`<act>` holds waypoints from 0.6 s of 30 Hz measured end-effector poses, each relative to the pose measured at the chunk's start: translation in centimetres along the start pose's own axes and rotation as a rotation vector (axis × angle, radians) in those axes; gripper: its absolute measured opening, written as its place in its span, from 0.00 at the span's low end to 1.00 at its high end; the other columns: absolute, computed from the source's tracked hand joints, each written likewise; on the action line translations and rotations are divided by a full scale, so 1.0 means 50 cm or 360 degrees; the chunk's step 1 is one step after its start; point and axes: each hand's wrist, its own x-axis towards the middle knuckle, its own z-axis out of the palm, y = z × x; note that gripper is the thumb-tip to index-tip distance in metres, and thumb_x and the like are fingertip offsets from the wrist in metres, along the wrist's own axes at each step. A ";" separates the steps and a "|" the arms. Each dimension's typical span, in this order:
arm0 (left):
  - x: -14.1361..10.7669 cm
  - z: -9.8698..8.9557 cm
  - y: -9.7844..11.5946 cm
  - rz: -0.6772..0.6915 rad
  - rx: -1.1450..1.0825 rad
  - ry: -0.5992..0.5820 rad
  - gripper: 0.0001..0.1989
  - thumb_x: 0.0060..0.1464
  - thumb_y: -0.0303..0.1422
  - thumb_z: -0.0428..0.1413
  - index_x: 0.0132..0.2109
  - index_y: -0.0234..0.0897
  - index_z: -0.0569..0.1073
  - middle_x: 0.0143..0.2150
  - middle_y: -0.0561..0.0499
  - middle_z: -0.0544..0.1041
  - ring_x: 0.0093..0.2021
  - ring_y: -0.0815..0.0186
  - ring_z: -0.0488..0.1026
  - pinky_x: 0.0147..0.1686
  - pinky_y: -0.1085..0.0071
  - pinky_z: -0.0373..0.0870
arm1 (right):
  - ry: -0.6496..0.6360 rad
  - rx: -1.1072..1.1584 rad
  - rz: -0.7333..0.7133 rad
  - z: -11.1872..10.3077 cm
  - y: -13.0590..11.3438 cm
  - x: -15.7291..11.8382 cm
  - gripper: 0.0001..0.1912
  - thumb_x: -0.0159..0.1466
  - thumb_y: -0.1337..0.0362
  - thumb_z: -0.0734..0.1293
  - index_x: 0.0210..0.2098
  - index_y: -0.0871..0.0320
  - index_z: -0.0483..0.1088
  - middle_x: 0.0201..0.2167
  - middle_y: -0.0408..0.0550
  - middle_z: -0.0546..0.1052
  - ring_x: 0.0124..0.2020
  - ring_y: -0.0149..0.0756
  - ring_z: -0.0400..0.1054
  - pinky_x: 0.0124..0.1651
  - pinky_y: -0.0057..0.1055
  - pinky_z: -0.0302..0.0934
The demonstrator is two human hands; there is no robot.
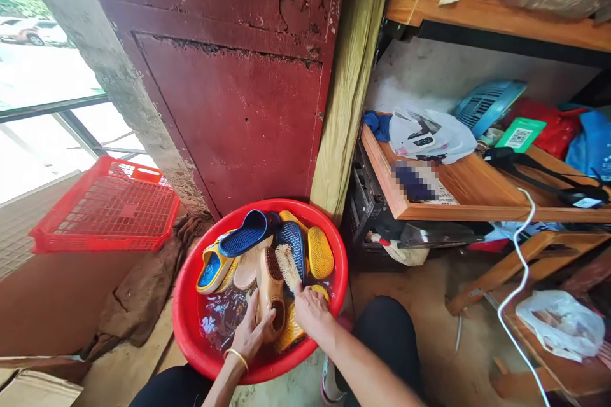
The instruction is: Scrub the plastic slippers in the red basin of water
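From my end, on the head view: maroon door (pixel 233 114) fills the back, wooden shelf unit (pixel 477 178) on the right with a blue fan (pixel 491 105) and a white plastic bag (pixel 429 133) on it. Red basin (pixel 184 308) sits on the floor in front of the door, red crate (pixel 114 216) off to its left.

Basin holds water plus a heap of slippers: navy one (pixel 245 233) on top at the back, yellow one (pixel 321 252) near the right wall, white-and-yellow one (pixel 210 272) at the left. Tan slipper (pixel 271 270) is mid-basin, between the hands.

I see left hand (pixel 251 331) gripping the tan slipper, thumb by its heel end, fingers along its side. Right hand (pixel 312 315) is closed on a bristle brush (pixel 287 266), bristles just right of the tan slipper; handle's hidden, so can't swear to the exact grip. Gold bracelet (pixel 237 359) on the left wrist.
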 end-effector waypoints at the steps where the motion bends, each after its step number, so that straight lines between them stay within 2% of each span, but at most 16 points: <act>1: 0.000 -0.002 -0.001 -0.0039 -0.0002 -0.0021 0.46 0.52 0.48 0.60 0.72 0.35 0.55 0.73 0.38 0.61 0.74 0.51 0.53 0.71 0.55 0.50 | -0.0021 -0.0060 -0.0008 0.005 -0.005 -0.011 0.29 0.64 0.77 0.59 0.64 0.71 0.65 0.46 0.70 0.79 0.46 0.50 0.77 0.45 0.41 0.69; 5: 0.021 -0.004 -0.004 -0.0121 -0.0165 0.0075 0.40 0.53 0.44 0.61 0.69 0.36 0.63 0.71 0.39 0.64 0.72 0.51 0.57 0.70 0.57 0.53 | -0.0143 -0.0254 -0.0033 0.023 -0.025 -0.023 0.29 0.65 0.81 0.56 0.65 0.76 0.63 0.46 0.75 0.78 0.46 0.53 0.77 0.41 0.44 0.71; 10: 0.044 -0.012 -0.008 -0.0288 -0.0326 0.0122 0.31 0.51 0.39 0.64 0.61 0.36 0.73 0.67 0.41 0.71 0.70 0.52 0.63 0.68 0.60 0.59 | -0.0229 -0.0206 -0.0033 0.015 -0.022 0.021 0.28 0.64 0.81 0.57 0.64 0.79 0.63 0.49 0.82 0.76 0.46 0.55 0.78 0.37 0.42 0.71; 12: 0.046 -0.017 -0.008 -0.0324 -0.0336 0.0151 0.26 0.53 0.37 0.63 0.58 0.34 0.76 0.65 0.39 0.73 0.68 0.52 0.65 0.67 0.60 0.60 | -0.0218 -0.0154 -0.0039 -0.001 -0.013 0.030 0.28 0.65 0.79 0.58 0.64 0.77 0.63 0.47 0.78 0.78 0.46 0.53 0.78 0.39 0.41 0.71; 14: 0.046 -0.022 -0.008 -0.0324 -0.0332 0.0196 0.22 0.56 0.36 0.60 0.56 0.33 0.77 0.63 0.37 0.75 0.66 0.52 0.68 0.67 0.59 0.61 | -0.0208 -0.0081 -0.0077 -0.014 -0.007 0.018 0.27 0.65 0.76 0.59 0.63 0.70 0.65 0.43 0.67 0.81 0.44 0.48 0.79 0.41 0.38 0.71; 16: 0.044 -0.025 -0.007 -0.0297 -0.0338 0.0262 0.20 0.59 0.38 0.56 0.55 0.33 0.77 0.62 0.38 0.76 0.65 0.54 0.70 0.66 0.60 0.63 | -0.0171 -0.0015 -0.0141 -0.009 -0.007 -0.023 0.27 0.65 0.74 0.60 0.63 0.62 0.67 0.42 0.60 0.82 0.42 0.47 0.79 0.42 0.37 0.70; 18: 0.044 -0.024 -0.010 -0.0255 -0.0351 0.0350 0.21 0.63 0.41 0.52 0.54 0.34 0.77 0.61 0.39 0.77 0.64 0.55 0.71 0.64 0.61 0.65 | -0.0087 0.0015 -0.0213 0.021 -0.015 -0.090 0.31 0.62 0.73 0.61 0.65 0.60 0.66 0.43 0.59 0.82 0.42 0.50 0.78 0.43 0.40 0.71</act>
